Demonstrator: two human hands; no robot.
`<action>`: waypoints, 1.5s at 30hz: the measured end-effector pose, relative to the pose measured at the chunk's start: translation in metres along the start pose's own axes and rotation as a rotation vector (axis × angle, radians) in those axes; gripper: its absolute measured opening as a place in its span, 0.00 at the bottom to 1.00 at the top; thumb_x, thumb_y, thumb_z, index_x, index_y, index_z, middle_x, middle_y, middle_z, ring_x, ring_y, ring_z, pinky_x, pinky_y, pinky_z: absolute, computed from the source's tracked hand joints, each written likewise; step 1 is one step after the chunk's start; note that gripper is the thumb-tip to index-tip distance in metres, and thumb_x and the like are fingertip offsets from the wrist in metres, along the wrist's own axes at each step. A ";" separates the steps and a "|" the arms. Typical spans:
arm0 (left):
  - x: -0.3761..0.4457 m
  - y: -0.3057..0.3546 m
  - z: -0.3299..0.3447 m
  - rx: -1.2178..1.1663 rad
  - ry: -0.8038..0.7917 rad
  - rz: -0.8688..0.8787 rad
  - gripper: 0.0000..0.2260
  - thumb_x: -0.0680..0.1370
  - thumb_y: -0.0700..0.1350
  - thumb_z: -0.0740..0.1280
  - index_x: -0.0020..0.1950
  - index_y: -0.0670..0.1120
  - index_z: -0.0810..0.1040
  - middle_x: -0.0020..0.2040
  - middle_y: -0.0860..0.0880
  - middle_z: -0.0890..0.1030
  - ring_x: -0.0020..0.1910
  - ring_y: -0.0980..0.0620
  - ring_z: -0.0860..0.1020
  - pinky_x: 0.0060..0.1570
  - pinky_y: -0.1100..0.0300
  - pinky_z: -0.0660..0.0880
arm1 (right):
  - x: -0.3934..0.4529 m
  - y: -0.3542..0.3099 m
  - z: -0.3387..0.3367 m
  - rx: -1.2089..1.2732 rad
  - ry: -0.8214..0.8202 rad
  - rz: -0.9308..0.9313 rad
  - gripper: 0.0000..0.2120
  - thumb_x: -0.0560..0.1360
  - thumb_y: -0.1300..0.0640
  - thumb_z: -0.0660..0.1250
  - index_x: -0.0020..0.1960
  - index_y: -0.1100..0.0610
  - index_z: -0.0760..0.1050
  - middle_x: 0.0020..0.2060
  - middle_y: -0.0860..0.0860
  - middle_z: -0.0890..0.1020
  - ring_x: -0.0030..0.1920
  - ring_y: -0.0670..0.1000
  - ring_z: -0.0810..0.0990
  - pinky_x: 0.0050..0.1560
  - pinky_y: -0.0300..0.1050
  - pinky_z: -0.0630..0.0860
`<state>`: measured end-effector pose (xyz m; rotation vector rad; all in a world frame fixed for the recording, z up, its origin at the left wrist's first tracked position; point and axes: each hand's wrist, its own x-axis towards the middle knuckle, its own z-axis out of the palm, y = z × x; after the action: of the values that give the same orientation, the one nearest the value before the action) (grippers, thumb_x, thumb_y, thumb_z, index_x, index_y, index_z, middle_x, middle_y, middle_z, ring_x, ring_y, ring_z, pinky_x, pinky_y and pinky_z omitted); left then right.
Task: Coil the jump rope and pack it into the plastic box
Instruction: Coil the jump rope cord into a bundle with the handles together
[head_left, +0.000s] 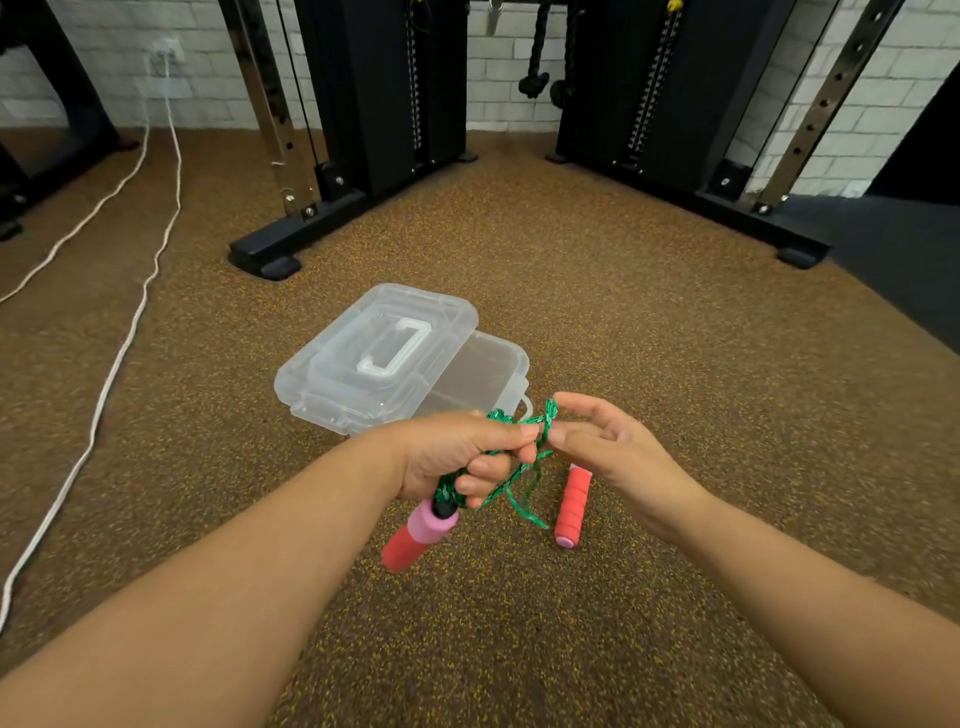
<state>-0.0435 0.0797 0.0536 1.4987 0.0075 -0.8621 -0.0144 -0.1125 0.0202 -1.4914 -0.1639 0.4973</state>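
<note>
The left hand (457, 457) is closed tight around loops of the thin green braided jump rope (519, 483), with one red and pink foam handle (418, 535) hanging under it. The right hand (608, 447) pinches the rope near its top. The other red foam handle (571, 506) lies on the brown speckled floor (623, 312). The clear plastic box (483, 374) sits just behind, lid (374, 358) askew on top. It is best to keep the loops small and even, so they fit.
</note>
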 end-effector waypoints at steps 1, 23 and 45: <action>0.000 -0.001 0.001 0.019 -0.005 -0.008 0.13 0.81 0.52 0.57 0.40 0.48 0.72 0.18 0.55 0.63 0.17 0.59 0.62 0.25 0.64 0.66 | 0.001 0.001 0.001 0.013 0.025 0.008 0.28 0.66 0.60 0.75 0.65 0.57 0.71 0.37 0.46 0.85 0.42 0.41 0.82 0.54 0.40 0.72; -0.004 -0.001 -0.010 0.090 0.184 0.063 0.12 0.80 0.50 0.59 0.43 0.45 0.76 0.20 0.55 0.64 0.18 0.58 0.63 0.27 0.64 0.67 | 0.002 -0.021 -0.021 0.182 -0.174 0.301 0.10 0.74 0.63 0.62 0.54 0.61 0.76 0.28 0.50 0.72 0.25 0.45 0.70 0.51 0.55 0.79; -0.012 0.009 -0.006 -0.283 0.042 0.025 0.14 0.80 0.53 0.57 0.37 0.49 0.70 0.17 0.54 0.62 0.15 0.58 0.62 0.23 0.66 0.65 | 0.004 0.005 -0.010 -0.597 -0.189 -0.144 0.29 0.75 0.62 0.65 0.72 0.45 0.61 0.68 0.46 0.71 0.69 0.44 0.69 0.71 0.47 0.63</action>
<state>-0.0446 0.0888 0.0666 1.2482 0.1360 -0.7744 -0.0084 -0.1200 0.0133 -1.9921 -0.6055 0.4952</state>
